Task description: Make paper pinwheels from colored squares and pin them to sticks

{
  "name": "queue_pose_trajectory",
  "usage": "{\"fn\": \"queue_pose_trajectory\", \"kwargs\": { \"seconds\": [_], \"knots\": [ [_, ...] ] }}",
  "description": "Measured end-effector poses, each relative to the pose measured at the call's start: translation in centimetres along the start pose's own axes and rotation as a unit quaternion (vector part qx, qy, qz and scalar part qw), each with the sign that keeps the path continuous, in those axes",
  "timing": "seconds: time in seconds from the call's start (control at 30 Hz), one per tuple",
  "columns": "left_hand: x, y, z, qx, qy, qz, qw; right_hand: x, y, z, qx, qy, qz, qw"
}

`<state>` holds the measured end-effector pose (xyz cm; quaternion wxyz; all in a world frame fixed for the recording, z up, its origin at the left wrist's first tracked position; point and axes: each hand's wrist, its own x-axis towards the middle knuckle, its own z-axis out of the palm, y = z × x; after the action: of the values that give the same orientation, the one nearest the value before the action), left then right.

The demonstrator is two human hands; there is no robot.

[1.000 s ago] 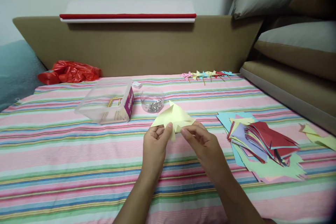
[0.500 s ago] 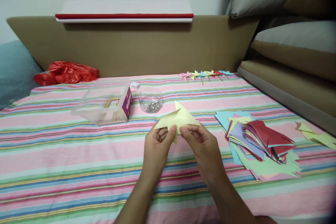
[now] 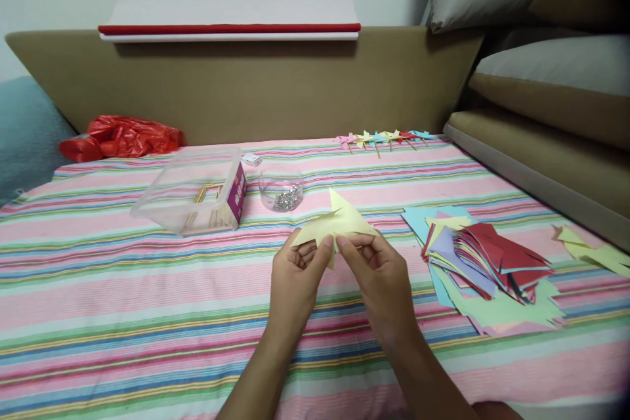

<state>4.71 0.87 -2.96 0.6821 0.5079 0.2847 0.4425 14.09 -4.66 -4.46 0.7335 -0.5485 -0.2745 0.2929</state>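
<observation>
A pale yellow sheet of cut paper (image 3: 339,222) with pointed flaps is held up in front of me between both hands. My left hand (image 3: 298,269) pinches its lower left part, thumb on the near side. On the other side, my right hand (image 3: 381,269) grips the lower right part the same way, the two thumbs close together near the paper's middle. The fingers behind the paper are partly hidden. Beyond the hands stands a clear round container (image 3: 281,190) with small shiny metal pieces in it.
A clear plastic box (image 3: 189,177) holding thin sticks lies to the left. Several paper pinwheels (image 3: 378,138) rest at the back. Stacked coloured paper (image 3: 472,262) is on the right, near yellow scraps (image 3: 595,252). A red plastic bag (image 3: 123,138) sits back left, cushions (image 3: 551,79) right.
Both hands keep their pinch on the yellow paper. Its left flap has bent slightly downward, and the thumbs have shifted a little. The view has moved slightly.
</observation>
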Motion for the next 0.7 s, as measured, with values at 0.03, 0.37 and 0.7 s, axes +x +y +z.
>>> {"fn": "queue_pose_trajectory", "kwargs": {
  "seconds": [0.03, 0.37, 0.7],
  "knots": [
    [-0.01, 0.01, 0.0, 0.001, 0.0, 0.002, 1.0, -0.01, 0.01, 0.02, -0.001, 0.0, -0.001, 1.0],
    [-0.12, -0.12, -0.1, 0.02, 0.0, 0.004, 1.0, -0.15, -0.39, 0.47, -0.018, 0.023, -0.025, 0.999],
    [0.29, -0.23, -0.34, -0.016, 0.034, -0.017, 0.999, -0.01, -0.18, 0.13, -0.062, -0.027, -0.058, 0.996]
  ]
}}
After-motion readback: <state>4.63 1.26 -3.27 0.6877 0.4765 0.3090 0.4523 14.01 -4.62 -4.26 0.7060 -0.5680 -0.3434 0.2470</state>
